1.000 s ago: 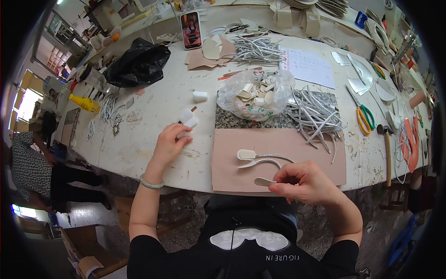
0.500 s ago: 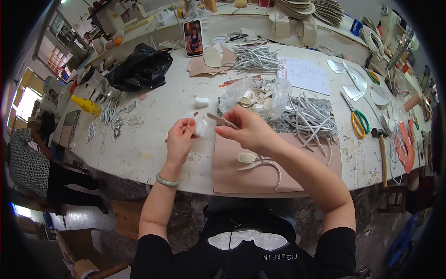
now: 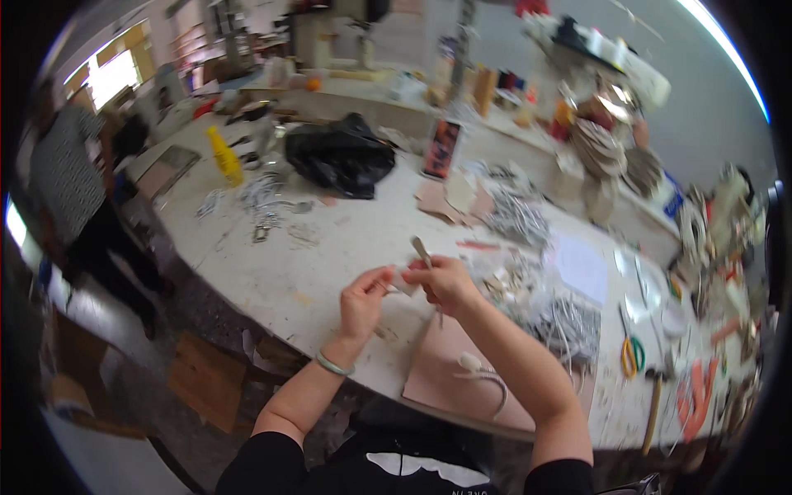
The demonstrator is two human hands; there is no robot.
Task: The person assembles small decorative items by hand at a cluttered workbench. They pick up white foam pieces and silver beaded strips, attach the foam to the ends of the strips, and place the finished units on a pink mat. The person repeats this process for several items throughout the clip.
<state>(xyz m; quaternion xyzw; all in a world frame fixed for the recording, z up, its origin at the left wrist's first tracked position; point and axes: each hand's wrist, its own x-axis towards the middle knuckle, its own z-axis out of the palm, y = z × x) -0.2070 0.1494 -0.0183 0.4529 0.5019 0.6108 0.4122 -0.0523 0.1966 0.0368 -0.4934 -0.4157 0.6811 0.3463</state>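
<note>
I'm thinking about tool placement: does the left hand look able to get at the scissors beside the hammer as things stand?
Probably not directly: the right forearm and silver cords lie between the left hand and the scissors.

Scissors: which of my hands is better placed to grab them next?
Your right hand, probably: it sits nearer the scissors than your left hand. It is holding a narrow strip, though, which might need setting down first.
</note>
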